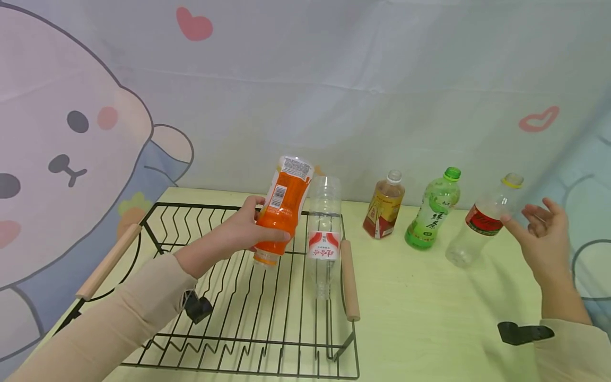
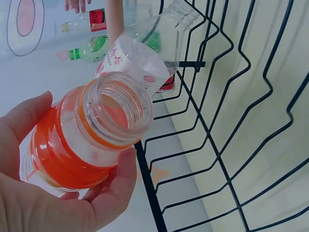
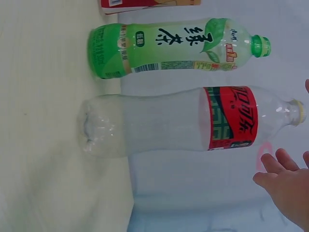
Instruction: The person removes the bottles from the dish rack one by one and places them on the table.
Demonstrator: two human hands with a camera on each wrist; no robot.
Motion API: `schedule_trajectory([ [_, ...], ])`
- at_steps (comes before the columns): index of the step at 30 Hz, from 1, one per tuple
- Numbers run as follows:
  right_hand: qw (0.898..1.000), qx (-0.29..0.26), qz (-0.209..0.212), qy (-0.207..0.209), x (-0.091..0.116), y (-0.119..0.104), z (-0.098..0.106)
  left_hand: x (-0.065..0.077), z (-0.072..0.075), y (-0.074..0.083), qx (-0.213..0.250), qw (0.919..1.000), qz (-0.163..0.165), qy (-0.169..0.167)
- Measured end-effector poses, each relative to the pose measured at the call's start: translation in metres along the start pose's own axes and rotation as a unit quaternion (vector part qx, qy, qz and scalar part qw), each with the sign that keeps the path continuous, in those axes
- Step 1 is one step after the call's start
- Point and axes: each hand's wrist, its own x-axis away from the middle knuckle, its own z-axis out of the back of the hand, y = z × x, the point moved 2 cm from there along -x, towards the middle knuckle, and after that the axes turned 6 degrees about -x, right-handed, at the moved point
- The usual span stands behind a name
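Observation:
My left hand grips an orange bottle upside down, its open uncapped mouth pointing down over a black wire rack. In the left wrist view the orange bottle lies in my left hand, close to the rack wires. A clear bottle with a red and white label stands upside down in the rack's right part, beside the orange one. My right hand is open with spread fingers, just right of a clear red-labelled bottle and not touching it.
A brown tea bottle, a green bottle and the red-labelled bottle stand on the pale table before a printed cloth backdrop. The rack has wooden handles on both sides.

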Motion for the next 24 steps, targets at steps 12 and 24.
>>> schedule_trajectory([
  [12,0.996,0.053,0.077,0.003,0.010,-0.043,-0.009,0.007,0.011,0.016,-0.029,0.9995,-0.006,0.012],
  [24,0.977,-0.099,0.169,-0.082,0.022,-0.078,-0.041,0.014,0.017,0.031,-0.038,0.9991,-0.018,0.004],
])
